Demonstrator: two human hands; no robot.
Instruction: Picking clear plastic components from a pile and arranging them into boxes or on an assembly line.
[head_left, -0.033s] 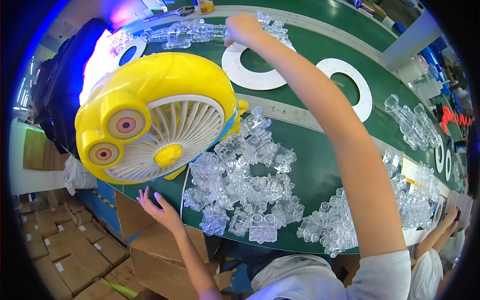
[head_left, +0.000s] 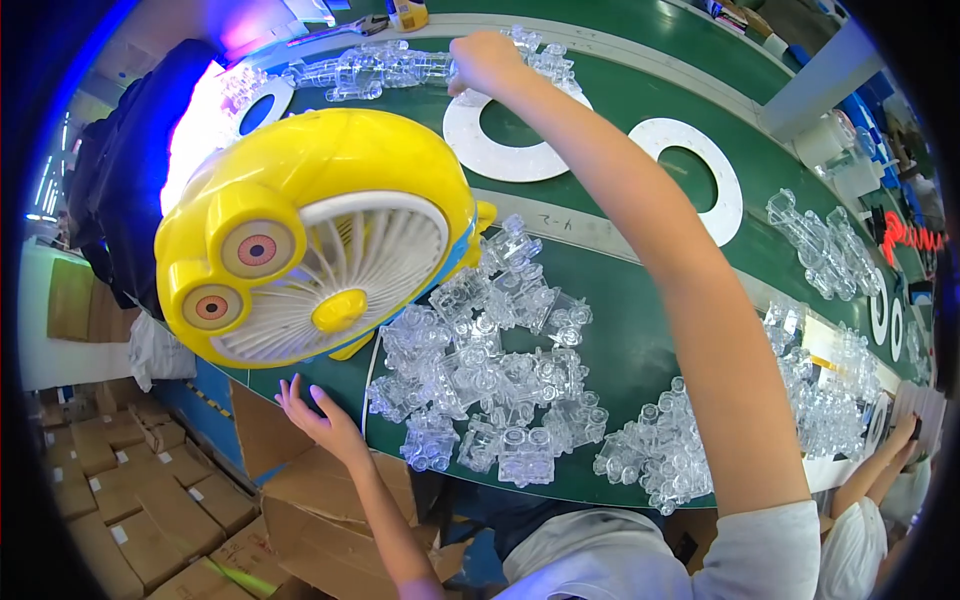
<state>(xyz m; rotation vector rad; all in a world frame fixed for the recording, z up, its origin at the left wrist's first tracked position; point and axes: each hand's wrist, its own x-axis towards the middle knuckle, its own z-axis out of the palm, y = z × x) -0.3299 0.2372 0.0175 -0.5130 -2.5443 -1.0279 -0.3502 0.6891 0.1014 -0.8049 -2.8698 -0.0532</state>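
Observation:
My right hand [head_left: 485, 62] reaches to the far side of the green belt. Its fingers are curled closed at a row of clear plastic parts [head_left: 375, 70]; they seem to grip one, but the fingertips are partly hidden. Just below that hand lies a white ring [head_left: 475, 152]. My left hand [head_left: 325, 415] hangs in the air beside the near edge, fingers spread, holding nothing. Above it stands a yellow fan [head_left: 370, 150] with two big cartoon eyes and a white grille. Right of the fan, a heap of clear plastic parts [head_left: 465, 370] covers the green surface.
Another heap of clear parts [head_left: 665, 445] lies partly behind my right forearm. Farther right are a second white ring [head_left: 728, 190] and long clear pieces [head_left: 825, 245]. Cardboard boxes [head_left: 150, 500] fill the floor at left. A co-worker's arm [head_left: 875, 475] shows at far right.
The fan's head has turned slightly to the right. Both my hands are in nearly the same places.

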